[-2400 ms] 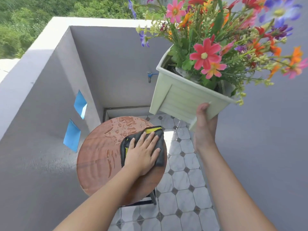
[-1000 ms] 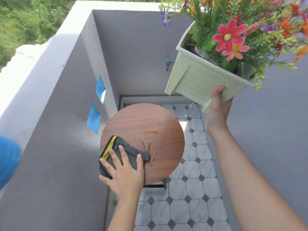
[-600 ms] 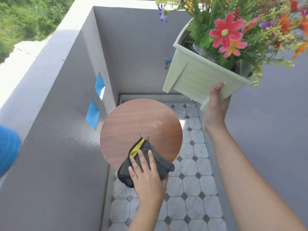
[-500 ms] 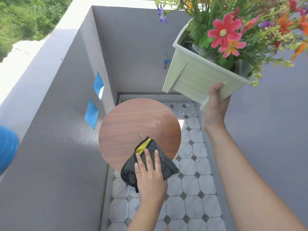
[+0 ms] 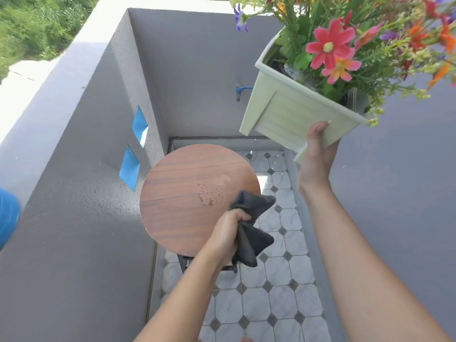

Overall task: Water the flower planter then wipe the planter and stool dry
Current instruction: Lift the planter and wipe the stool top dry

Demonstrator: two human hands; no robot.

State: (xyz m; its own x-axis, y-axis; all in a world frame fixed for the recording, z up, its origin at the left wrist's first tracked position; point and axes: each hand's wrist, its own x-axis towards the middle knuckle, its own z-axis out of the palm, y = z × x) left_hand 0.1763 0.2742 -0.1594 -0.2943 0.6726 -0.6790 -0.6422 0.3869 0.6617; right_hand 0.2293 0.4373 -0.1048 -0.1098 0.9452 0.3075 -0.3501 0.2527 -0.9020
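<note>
The right hand (image 5: 317,154) grips the planter (image 5: 293,114) by its near bottom corner, thumb pressed on the side wall, and holds it tilted in the air at the upper right, well above the stool (image 5: 182,193). Flowers (image 5: 330,48) spill from its top. The left hand (image 5: 225,236) is closed in a fist around a bunched dark cloth (image 5: 249,223), lifted off the stool near its right near edge. A small patch of wet marks (image 5: 211,192) shows on the round wooden seat. A blue tap (image 5: 240,91) sticks from the far wall, partly behind the planter. The floor (image 5: 271,292) is tiled.
</note>
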